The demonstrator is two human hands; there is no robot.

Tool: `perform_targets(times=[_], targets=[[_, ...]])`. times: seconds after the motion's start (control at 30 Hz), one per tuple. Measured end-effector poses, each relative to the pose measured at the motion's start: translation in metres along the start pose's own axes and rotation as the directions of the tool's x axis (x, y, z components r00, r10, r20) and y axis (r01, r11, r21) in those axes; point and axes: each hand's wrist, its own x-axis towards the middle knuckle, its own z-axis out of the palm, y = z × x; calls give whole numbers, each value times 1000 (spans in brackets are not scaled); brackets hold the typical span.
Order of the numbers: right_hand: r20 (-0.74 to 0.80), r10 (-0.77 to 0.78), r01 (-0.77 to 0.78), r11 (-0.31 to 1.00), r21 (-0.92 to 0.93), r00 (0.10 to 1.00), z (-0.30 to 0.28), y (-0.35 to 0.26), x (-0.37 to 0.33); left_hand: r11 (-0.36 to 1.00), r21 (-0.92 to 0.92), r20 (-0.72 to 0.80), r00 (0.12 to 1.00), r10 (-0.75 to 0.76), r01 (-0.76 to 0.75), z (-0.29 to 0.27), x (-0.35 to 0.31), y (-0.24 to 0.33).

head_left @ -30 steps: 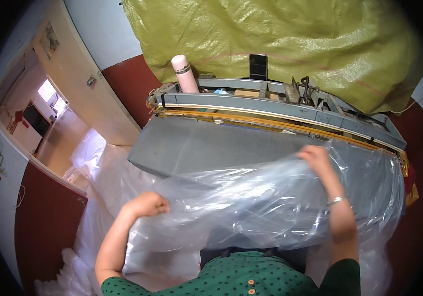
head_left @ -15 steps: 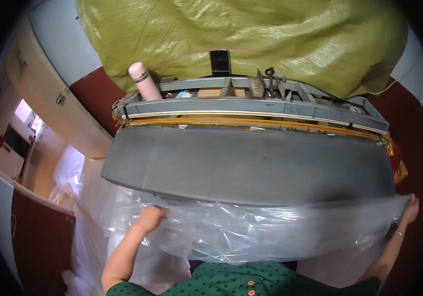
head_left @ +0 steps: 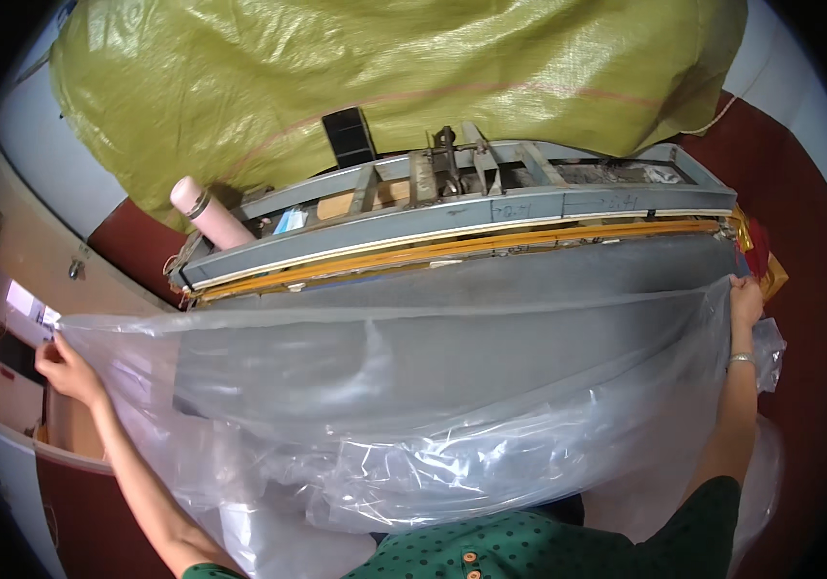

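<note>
A wide sheet of clear plastic film [head_left: 355,454] is stretched between my hands, its far edge drawn almost straight across. At the far left my left hand [head_left: 64,372] pinches one end of that edge, with the arm spread wide. My right hand [head_left: 745,301] grips the other end at the right, beside the corner of a grey padded board [head_left: 568,275]. The film lies over or just above most of this board; I cannot tell how closely they touch. Loose folds of film gather in front of my body.
Behind the board runs a grey metal frame [head_left: 548,212] with orange strips [head_left: 490,246] along it. A pink flask [head_left: 212,214] leans in its left end. A black flat object [head_left: 349,137] rests against the yellow-green woven sheet [head_left: 413,58]. A door [head_left: 75,241] stands at the left.
My left hand has moved far out to the left and my right hand up and away from me. The film's edge has been pulled over the grey board, which was bare before.
</note>
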Motion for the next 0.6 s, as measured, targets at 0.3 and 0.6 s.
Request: perform_targets(times=[0.3, 0.6], targets=[[19, 177, -175, 982, -75, 984, 10, 46, 8, 959, 248, 906, 383, -178, -140, 58, -218, -101], [51, 129, -112, 960, -257, 990, 14, 54, 5, 820, -397, 836, 531, 138, 412, 39, -237, 87]])
